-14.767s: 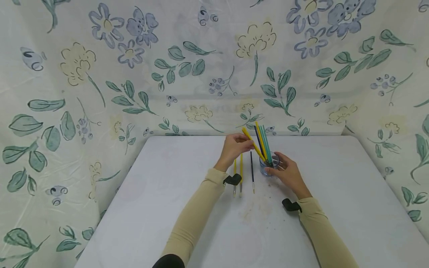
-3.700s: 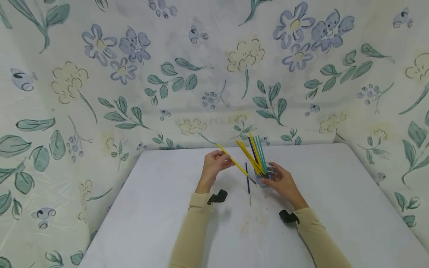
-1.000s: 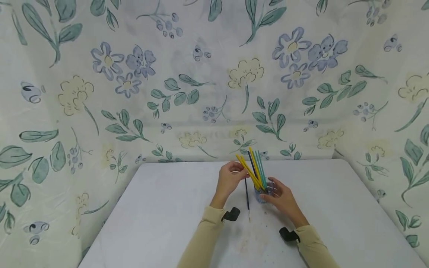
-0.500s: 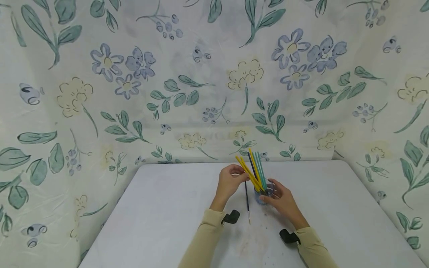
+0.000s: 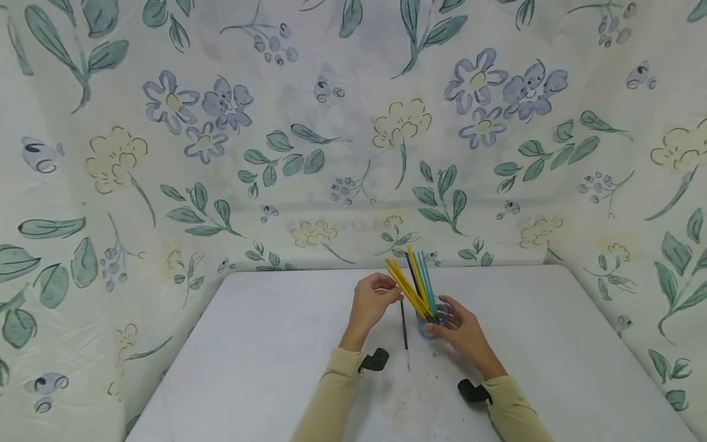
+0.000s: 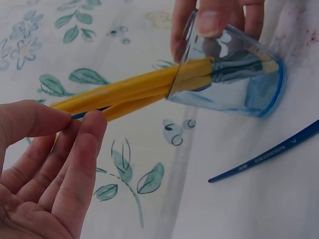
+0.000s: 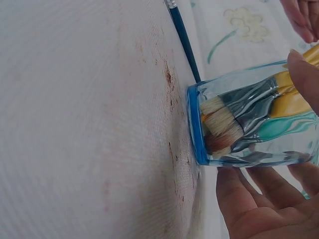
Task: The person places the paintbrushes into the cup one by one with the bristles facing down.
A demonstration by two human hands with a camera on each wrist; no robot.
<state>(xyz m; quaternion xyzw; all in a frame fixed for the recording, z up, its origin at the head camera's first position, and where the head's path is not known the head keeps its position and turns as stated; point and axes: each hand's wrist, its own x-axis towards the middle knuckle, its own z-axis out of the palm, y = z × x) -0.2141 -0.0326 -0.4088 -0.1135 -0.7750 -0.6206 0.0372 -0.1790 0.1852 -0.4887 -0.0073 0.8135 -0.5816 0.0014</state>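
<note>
A clear blue cup (image 5: 428,326) stands on the white table (image 5: 276,344), and my right hand (image 5: 464,334) grips it from the right. In the right wrist view, that hand's fingers (image 7: 249,209) curl round the cup (image 7: 249,124). Brush bristles (image 7: 219,124) press against its bottom. Yellow brushes (image 5: 405,283), teal brushes (image 5: 426,276) and a dark blue one lean out to the upper left. My left hand (image 5: 371,304) hovers beside the yellow handles (image 6: 124,92), its fingers (image 6: 75,164) loosely curved, pinching nothing. One dark blue brush (image 5: 404,334) lies on the table between my hands.
A floral cloth (image 5: 331,123) hangs behind the table and down both sides. Brownish stains (image 5: 409,405) mark the table surface near me. Black wrist mounts (image 5: 374,361) sit on both sleeves.
A few seconds ago my left hand held a yellow brush; that brush now stands in the cup. The hand has since let go and dropped slightly. My right hand stays on the cup.
</note>
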